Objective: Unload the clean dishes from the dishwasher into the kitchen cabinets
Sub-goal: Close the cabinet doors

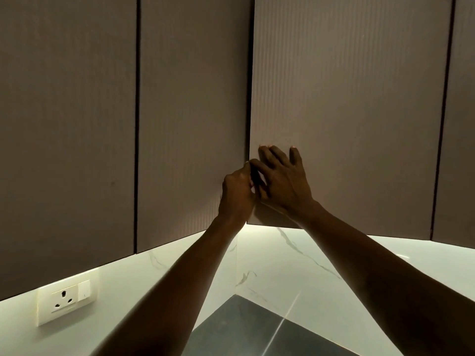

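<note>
Cabinet door (347, 124) above the back corner of the counter (244, 330): left hand (237, 191) curls, apparently pinching its left edge; right hand (282, 181) presses it flat-fingered (probably a rigid, light panel; best gripped low on that edge).

A dark grey countertop (239, 327) fills the corner; white marbled wall tiles (270, 255) meet its back edges.

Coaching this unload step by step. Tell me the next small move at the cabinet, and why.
Probably pull the right door open from the seam with the left hand. Its fingers curl at that edge, the right hand lies spread flat on the door, the door looks shut, and neither hand holds a dish.
</note>
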`<state>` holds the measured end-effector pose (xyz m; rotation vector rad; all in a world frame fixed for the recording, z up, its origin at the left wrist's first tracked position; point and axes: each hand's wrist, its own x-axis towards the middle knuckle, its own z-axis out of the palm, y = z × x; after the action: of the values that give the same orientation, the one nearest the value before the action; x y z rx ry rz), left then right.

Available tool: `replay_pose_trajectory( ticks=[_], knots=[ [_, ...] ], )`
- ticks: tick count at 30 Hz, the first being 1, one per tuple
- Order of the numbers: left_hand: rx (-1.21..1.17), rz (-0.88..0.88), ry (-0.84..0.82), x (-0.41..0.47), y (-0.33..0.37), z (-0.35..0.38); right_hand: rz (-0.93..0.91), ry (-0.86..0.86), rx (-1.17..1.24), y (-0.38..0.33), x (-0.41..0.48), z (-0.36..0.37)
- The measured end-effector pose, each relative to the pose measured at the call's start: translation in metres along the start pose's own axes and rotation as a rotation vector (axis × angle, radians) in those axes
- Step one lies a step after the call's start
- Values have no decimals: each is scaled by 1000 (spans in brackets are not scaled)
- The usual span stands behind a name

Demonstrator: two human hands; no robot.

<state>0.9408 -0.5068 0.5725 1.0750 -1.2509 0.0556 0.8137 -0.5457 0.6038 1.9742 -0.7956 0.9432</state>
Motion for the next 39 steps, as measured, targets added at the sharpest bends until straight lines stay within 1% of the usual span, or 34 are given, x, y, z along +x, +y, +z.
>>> replay_pose_trajectory(
  ticks=[2, 6, 11, 17, 20, 23, 28, 31, 34, 37, 39],
  knots=[
    [44, 41, -35, 10, -10, 11, 5, 5, -18, 8, 1, 12],
    [282, 132, -10, 23, -27, 31, -9, 22, -53, 20, 5, 29],
    [286, 218, -69, 28, -36, 46, -10, 41, -102, 33, 5, 48],
    [413, 304, -185, 37, -42, 74, 15, -46, -154, 54, -6, 69],
    [460, 329, -253, 42, -37, 92, 44, -57, -180, 74, -12, 73],
    [493, 371, -317, 47, -28, 109, 20, -88, -235, 95, -18, 73],
    [662, 380, -319, 45, -20, 127, -16, -109, -238, 112, -25, 70],
    [629, 367, -348, 42, -19, 122, -8, -123, -216, 109, -25, 67],
    [590, 326, -423, 33, -15, 108, 20, -133, -192, 101, -27, 59],
    [639, 269, -429, 21, -16, 91, 76, -131, -118, 87, -33, 51],
    [689, 272, -406, 11, -16, 75, 85, -106, -60, 76, -38, 48]
  ],
)
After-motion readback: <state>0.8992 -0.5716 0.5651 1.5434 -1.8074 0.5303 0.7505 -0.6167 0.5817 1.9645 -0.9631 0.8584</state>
